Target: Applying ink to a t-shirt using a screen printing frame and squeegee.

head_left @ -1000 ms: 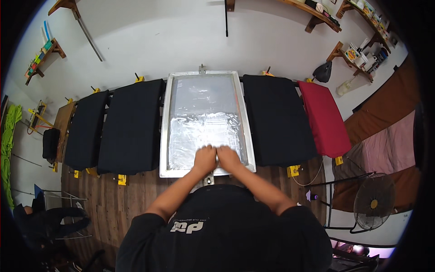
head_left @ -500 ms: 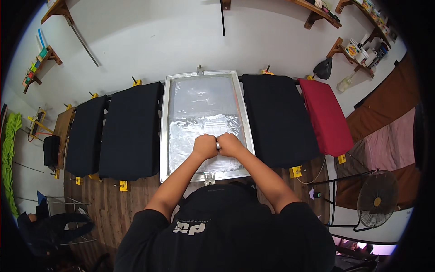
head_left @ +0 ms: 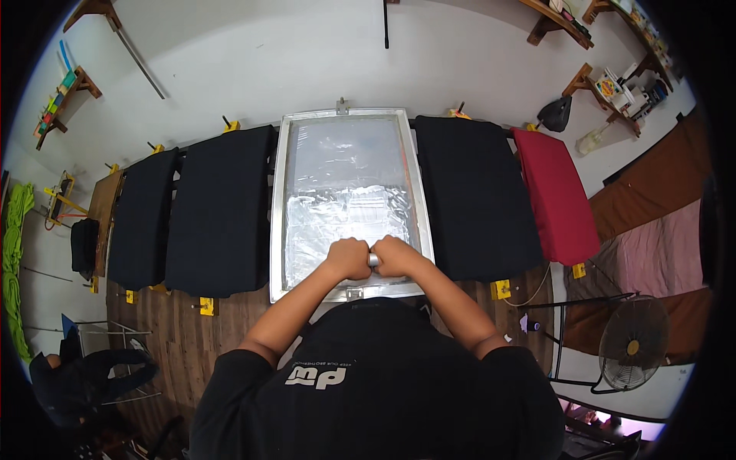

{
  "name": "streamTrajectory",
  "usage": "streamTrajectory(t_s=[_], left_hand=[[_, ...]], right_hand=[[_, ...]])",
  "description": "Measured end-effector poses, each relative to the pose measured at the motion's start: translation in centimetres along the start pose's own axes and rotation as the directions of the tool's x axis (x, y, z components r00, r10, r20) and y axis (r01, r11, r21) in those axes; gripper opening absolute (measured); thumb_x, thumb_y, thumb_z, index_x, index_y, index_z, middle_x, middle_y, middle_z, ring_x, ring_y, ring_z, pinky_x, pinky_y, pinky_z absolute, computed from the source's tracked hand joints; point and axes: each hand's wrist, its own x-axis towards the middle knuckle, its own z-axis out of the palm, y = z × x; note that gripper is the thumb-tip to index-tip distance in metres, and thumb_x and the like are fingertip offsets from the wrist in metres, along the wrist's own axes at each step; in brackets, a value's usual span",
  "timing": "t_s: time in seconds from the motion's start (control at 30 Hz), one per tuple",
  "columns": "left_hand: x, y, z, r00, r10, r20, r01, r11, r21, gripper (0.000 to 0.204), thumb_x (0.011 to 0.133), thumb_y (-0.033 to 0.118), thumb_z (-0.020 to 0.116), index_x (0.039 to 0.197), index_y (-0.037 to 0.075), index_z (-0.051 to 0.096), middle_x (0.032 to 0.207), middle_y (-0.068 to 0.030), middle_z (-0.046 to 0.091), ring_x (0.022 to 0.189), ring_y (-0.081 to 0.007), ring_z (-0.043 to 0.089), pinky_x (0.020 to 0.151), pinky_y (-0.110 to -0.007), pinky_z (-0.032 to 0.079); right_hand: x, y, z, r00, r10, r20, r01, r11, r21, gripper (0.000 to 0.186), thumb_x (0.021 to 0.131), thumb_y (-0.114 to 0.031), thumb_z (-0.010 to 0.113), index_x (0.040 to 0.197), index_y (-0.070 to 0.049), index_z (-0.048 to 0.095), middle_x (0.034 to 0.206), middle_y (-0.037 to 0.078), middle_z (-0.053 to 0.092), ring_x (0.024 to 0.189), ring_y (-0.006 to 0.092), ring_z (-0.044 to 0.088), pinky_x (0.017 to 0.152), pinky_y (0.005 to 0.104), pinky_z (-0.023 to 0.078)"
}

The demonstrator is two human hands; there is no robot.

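A screen-printing frame (head_left: 277, 207) with a silvery metal rim lies in front of me. The far part of its mesh (head_left: 345, 157) is dull grey. Nearer to me, a shiny, smeared whitish layer (head_left: 322, 218) covers it. Over the near part of the mesh, my left hand (head_left: 349, 258) and my right hand (head_left: 394, 257) are closed side by side, knuckles up. Both grip a squeegee (head_left: 373, 261), of which just a short silvery piece shows between the fists. My hands hide the rest of it and its lower edge.
Black cloth-covered boards (head_left: 221, 207) flank the frame, another black one (head_left: 477, 199) to the right, then a red one (head_left: 553, 195). Yellow clamps (head_left: 501, 290) stick out at their ends. A standing fan (head_left: 633, 345) is at right. Another person (head_left: 92, 383) sits at lower left.
Both fists have come nearer to my body along the mesh, with the squeegee between them. More of the shiny layer shows beyond my hands. The view has shifted slightly.
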Motion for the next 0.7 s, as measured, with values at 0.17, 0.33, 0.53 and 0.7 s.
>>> streamTrajectory(t_s=[0.17, 0.33, 0.53, 0.7], left_hand=[[1.4, -1.2, 2.9, 0.929, 0.046, -0.366, -0.055, 0.998, -0.016, 0.020, 0.070, 0.020, 0.070, 0.086, 0.008, 0.075, 0.083, -0.0165, 0.070, 0.079, -0.0353, 0.070, 0.071, -0.046, 0.058], [-2.8, -0.1, 6.2, 0.908, 0.100, -0.406, -0.138, 0.988, -0.066, 0.020, 0.070, 0.018, 0.070, 0.084, 0.004, 0.069, 0.082, -0.0172, 0.067, 0.077, -0.0364, 0.069, 0.070, -0.048, 0.057], [-2.4, 0.4, 2.0, 0.993, -0.016, -0.114, 0.008, 0.998, -0.070, 0.016, 0.068, 0.023, 0.071, 0.077, 0.011, 0.076, 0.075, -0.0160, 0.072, 0.073, -0.0357, 0.072, 0.070, -0.045, 0.059], [3.0, -1.9, 0.7, 0.910, 0.060, -0.409, -0.053, 0.998, 0.028, 0.015, 0.067, 0.021, 0.072, 0.075, 0.009, 0.073, 0.084, -0.0167, 0.072, 0.076, -0.0356, 0.071, 0.069, -0.046, 0.058]], right_hand=[[0.9, 0.1, 1.4, 0.953, 0.039, -0.302, -0.049, 0.998, -0.027, 0.015, 0.071, -0.010, 0.068, 0.084, -0.002, 0.071, 0.086, 0.021, 0.070, 0.085, 0.0397, 0.069, 0.077, 0.0483, 0.057], [-2.4, -0.7, 6.8, 0.931, -0.049, -0.362, 0.005, 0.993, -0.120, 0.018, 0.074, -0.007, 0.067, 0.090, -0.001, 0.068, 0.091, 0.018, 0.069, 0.088, 0.0364, 0.068, 0.077, 0.0465, 0.057], [-1.1, 0.0, 2.3, 0.997, 0.009, -0.073, -0.009, 1.000, -0.003, 0.020, 0.067, -0.017, 0.072, 0.081, -0.003, 0.072, 0.078, 0.023, 0.070, 0.078, 0.0422, 0.069, 0.073, 0.0495, 0.056], [3.2, 1.9, 0.2, 0.946, 0.018, -0.325, -0.051, 0.994, -0.094, 0.015, 0.069, -0.011, 0.069, 0.082, -0.004, 0.072, 0.081, 0.022, 0.070, 0.080, 0.0415, 0.069, 0.076, 0.0499, 0.056]])
